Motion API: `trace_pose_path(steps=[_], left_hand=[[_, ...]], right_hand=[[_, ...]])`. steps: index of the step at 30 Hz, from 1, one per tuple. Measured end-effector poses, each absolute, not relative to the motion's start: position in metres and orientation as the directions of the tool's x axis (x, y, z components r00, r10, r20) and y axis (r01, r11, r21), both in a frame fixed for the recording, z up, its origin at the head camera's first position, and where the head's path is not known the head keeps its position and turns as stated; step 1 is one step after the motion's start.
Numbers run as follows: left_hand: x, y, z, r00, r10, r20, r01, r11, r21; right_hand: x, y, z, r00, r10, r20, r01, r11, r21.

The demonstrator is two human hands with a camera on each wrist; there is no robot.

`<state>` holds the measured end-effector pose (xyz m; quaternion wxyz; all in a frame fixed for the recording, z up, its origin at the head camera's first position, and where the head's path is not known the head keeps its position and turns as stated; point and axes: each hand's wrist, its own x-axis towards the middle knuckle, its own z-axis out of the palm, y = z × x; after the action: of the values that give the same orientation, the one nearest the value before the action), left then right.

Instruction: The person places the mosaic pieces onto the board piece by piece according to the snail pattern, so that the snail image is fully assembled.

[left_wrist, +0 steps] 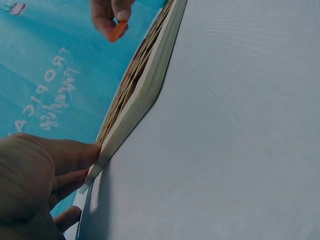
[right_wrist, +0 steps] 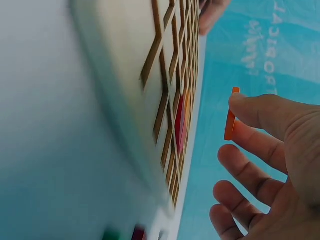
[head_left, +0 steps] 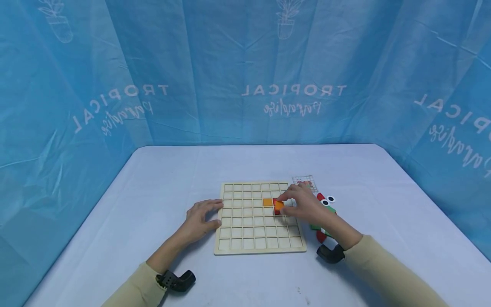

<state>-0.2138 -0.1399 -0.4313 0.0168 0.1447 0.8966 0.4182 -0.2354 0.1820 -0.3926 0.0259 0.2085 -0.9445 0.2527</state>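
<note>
A square wooden grid board [head_left: 236, 233] lies on the table. My left hand [head_left: 199, 221] rests its fingertips and thumb against the board's left edge, fingers extended. Between thumb and forefinger, my right hand [head_left: 307, 204] pinches an orange square tile [head_left: 279, 205], seen edge-on in the right wrist view [right_wrist: 230, 117]. The tile is held above the board, overlapping red pieces [head_left: 275, 201] in the head view. An orange tile [head_left: 267, 202] sits in a cell just left of the red ones.
A small printed pattern card [head_left: 312, 183] lies behind the board's far right corner. Red, green and white pieces, among them a white eye piece [head_left: 330, 199], lie right of the board, partly under the right forearm. Blue printed curtains [head_left: 245, 64] surround the white table [head_left: 172, 170].
</note>
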Motion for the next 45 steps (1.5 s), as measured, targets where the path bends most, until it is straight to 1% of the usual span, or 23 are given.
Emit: trace_pose_path(steps=[7,16,29,45], left_hand=[[-0.214,-0.14,-0.431,-0.958,0.27,0.099,0.251,0.617,0.745],[-0.215,-0.14,-0.432,-0.959,0.268,0.093,0.247,0.626,0.74],[-0.215,-0.141,-0.431,-0.955,0.279,0.1,0.259,0.622,0.739],[-0.215,-0.139,-0.433,-0.964,0.253,0.084,0.23,0.631,0.741]], right_hand=[[-0.241,0.157,-0.393,-0.902,-0.402,0.156,-0.427,0.785,-0.449],[-0.248,0.151,-0.406,-0.892,-0.428,0.144,-0.45,0.817,-0.361],[-0.248,0.152,-0.41,-0.896,-0.426,0.122,-0.441,0.833,-0.334],[-0.245,0.152,-0.41,-0.886,-0.438,0.151,-0.463,0.819,-0.339]])
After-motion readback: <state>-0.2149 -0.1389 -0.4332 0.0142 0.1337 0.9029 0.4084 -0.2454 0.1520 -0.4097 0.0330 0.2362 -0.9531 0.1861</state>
